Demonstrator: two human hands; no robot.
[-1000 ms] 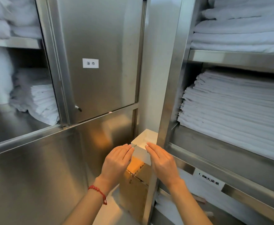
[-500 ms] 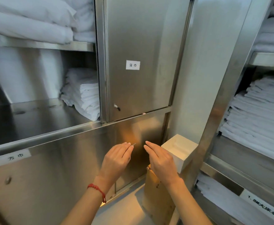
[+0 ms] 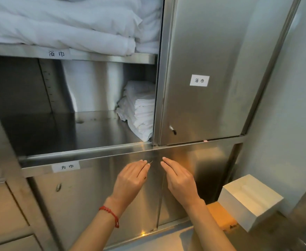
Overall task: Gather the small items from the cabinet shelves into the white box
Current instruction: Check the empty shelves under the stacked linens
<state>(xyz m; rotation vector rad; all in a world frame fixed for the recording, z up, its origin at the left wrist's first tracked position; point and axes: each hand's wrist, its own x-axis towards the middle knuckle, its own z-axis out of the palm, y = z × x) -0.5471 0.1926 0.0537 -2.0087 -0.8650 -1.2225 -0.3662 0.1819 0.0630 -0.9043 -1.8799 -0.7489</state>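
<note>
Pinched in my left hand (image 3: 130,175), perhaps a thin pin; right hand (image 3: 178,176) slack; it could slip before reaching the square white cardboard box (image 3: 246,214) lower right.

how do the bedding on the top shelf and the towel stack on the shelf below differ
The bedding on the top shelf is bulky, loosely rolled and fills the shelf's visible width; the towel stack is small, flat-folded in thin layers and sits only at the right end of its shelf, partly behind the closed door. The bedding's folds overhang the shelf edge; the stack sits back from its edge. Both are white.
</note>
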